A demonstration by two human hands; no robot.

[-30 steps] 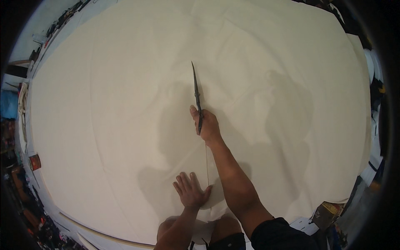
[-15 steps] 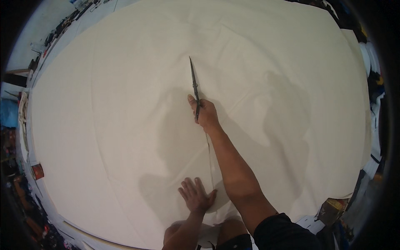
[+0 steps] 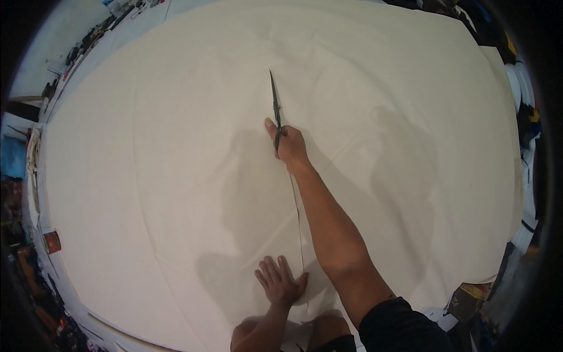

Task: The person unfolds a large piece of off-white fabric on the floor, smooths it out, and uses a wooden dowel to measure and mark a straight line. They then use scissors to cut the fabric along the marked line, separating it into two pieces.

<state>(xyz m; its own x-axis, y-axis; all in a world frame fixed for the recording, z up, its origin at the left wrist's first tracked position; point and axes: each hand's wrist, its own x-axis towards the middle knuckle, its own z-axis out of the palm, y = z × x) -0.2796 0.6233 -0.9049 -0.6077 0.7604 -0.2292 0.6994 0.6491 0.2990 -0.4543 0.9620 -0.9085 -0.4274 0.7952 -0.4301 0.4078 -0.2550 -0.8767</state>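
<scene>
The wide cream cloth sheet covering the desk looks light, soft and prone to shifting. The left hand presses flat and open beside the cut, while the right hand grips long dark scissors by their handles.

Far of the scissors: open, flat cream fabric right up to the far edge; nothing stands in the way.
Left side: broad bare cloth, only shallow creases.
Right side: bare cloth too, with soft folds.
Near middle: the left hand lies flat just left of the cut line; the right hand and its forearm cross the cloth there.
Tabletop rims: clutter crowds the left and right edges.
</scene>
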